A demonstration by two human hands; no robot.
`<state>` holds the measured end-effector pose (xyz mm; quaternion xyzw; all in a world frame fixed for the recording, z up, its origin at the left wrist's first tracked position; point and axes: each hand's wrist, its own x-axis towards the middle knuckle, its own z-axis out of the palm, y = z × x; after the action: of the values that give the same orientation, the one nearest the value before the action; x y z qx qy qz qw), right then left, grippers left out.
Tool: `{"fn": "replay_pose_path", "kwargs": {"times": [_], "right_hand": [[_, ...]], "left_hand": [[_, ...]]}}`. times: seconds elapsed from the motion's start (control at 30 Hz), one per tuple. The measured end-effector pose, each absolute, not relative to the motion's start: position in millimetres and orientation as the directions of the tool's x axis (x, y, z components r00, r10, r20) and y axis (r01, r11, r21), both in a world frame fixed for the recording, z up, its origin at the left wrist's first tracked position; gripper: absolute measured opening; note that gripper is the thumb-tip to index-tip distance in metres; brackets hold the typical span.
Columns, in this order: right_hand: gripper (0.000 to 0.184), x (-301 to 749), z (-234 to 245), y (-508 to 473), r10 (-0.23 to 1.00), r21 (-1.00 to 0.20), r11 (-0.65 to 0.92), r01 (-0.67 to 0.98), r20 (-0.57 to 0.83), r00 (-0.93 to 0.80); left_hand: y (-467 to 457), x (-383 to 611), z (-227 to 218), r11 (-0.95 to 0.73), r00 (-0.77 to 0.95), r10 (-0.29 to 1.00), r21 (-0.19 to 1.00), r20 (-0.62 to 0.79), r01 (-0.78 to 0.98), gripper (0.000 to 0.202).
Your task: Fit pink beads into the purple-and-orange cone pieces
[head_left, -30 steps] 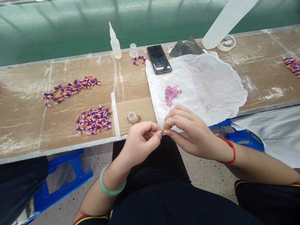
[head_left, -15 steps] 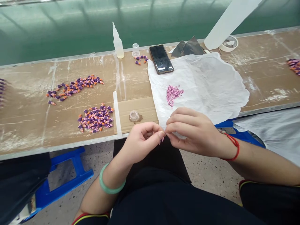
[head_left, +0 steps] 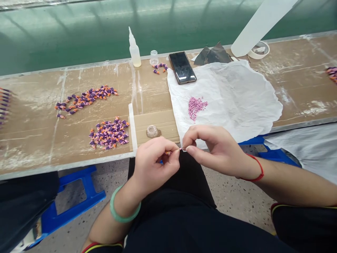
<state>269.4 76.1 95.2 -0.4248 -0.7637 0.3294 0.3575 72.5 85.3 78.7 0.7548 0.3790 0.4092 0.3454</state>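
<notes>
My left hand is closed in a pinch in front of the table edge. Between its fingers shows a bit of a small orange-and-purple figure, mostly hidden, with a tiny pink tip poking out toward the right. Close by, my right hand has thumb and forefinger pinched at that tip; whatever they hold is too small to name. Behind the hands, tiny pink pieces lie heaped on a white cloth. A small clear cup stands on a cardboard piece beyond my left hand.
Two groups of small purple-and-orange figures lie on the table at left. Along the back are a dropper bottle, a clear cap, a phone, dark sheets and a tape roll. Blue stools stand below.
My left hand has rolled over, showing more of its back and the small figure. The right fingers have drawn slightly away from the left, and their tips are now apart from the left thumb.
</notes>
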Motion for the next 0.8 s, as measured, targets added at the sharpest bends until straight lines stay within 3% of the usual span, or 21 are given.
{"fn": "replay_pose_path", "kwargs": {"times": [0.17,0.5,0.63,0.8], "right_hand": [[0.012,263.9,98.7,76.6,0.905,-0.884,0.305,0.354,0.154,-0.396],[0.017,260.5,98.0,79.4,0.854,-0.838,0.393,0.379,0.179,-0.489],[0.017,257.0,96.7,82.0,0.845,-0.854,0.382,0.353,0.168,-0.508],[0.017,255.5,97.6,89.7,0.815,-0.840,0.419,0.344,0.182,-0.550]], "left_hand": [[87.3,68.0,78.8,-0.609,0.441,0.776,0.717,0.451,0.339,0.019],[93.4,59.9,80.6,-0.576,0.549,0.740,0.787,0.389,0.220,0.017],[96.2,53.0,83.0,-0.462,0.558,0.779,0.864,0.287,0.200,0.017],[95.0,37.0,73.6,-0.119,0.439,0.895,0.990,0.074,0.077,0.010]]}}
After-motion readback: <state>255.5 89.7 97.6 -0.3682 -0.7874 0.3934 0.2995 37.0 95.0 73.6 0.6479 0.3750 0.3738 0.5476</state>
